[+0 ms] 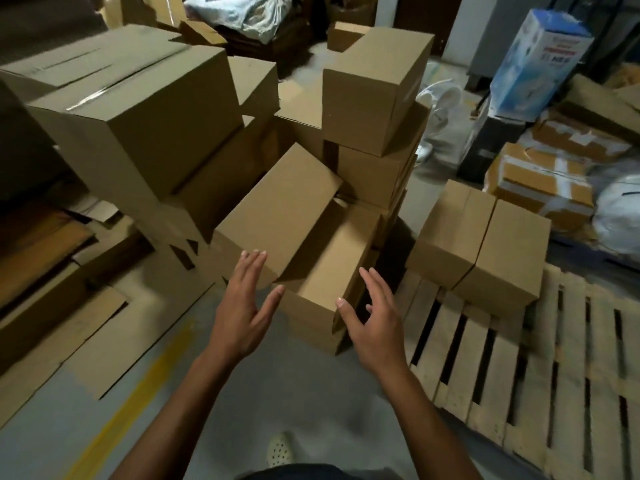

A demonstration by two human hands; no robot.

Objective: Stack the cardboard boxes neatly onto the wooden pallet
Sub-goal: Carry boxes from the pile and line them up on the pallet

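A heap of plain cardboard boxes fills the middle. A tilted box leans on the heap, and a lower box lies just in front of me. My left hand is spread open at the tilted box's near corner, fingertips close to it. My right hand is open beside the lower box's right edge, holding nothing. The wooden pallet lies on the floor at the right. Two small boxes stand side by side on its far corner.
A tall stack of boxes rises behind the heap, and a big taped box sits at the left. Flattened cardboard covers the floor at the left. A blue-and-white carton and wrapped parcels stand at the far right.
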